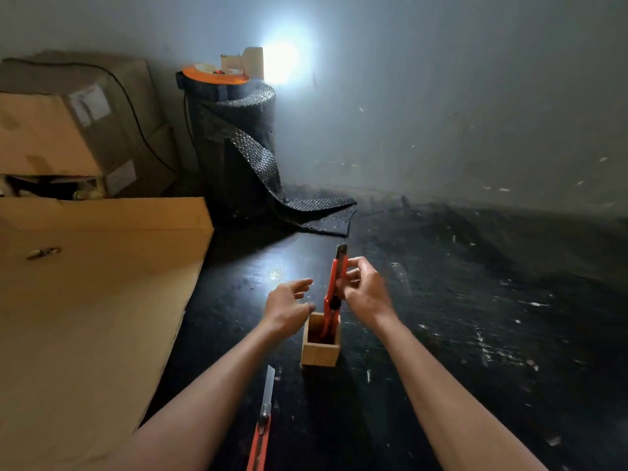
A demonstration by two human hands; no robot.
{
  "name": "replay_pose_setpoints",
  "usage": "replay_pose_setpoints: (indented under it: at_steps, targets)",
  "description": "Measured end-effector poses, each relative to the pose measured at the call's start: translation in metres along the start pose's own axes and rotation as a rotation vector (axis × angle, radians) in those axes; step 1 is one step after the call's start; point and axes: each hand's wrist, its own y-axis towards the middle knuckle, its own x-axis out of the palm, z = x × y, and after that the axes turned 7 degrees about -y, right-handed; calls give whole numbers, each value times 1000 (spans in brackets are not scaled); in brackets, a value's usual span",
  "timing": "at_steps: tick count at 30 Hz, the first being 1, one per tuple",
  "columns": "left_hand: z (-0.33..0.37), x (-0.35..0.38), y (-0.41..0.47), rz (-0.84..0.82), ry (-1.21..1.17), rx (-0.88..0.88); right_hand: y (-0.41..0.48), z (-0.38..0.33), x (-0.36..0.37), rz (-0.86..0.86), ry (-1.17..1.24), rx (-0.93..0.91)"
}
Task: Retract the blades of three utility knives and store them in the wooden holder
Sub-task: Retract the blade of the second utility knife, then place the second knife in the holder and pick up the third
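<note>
A small square wooden holder (319,351) stands on the dark floor. A red utility knife (334,283) stands upright in it, handle end down, its metal tip pointing up. My right hand (363,290) grips the knife's upper body from the right. My left hand (289,305) hovers just left of the holder with fingers spread and nothing in it. A second red utility knife (263,426) lies on the floor near my left forearm, its long blade extended toward the holder.
A large flat cardboard box (85,300) lies to the left, more boxes (68,124) stacked behind it. A black bubble-wrap roll (238,147) with an orange reel (214,74) on top stands at the back, its loose end spread on the floor. A bright light glares on the wall.
</note>
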Motion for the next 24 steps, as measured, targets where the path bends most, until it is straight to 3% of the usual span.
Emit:
replay_pose_setpoints:
  at_steps: [4,10,24]
  targets:
    - [-31,16,1,-105,70,-108,-1,22,16,-38,-65,36]
    - [-59,28,1,-106,113,-177,-8,53,36,-77,-154,92]
    - [-70,33,2,-74,119,-165,-14,84,57,-135,-311,174]
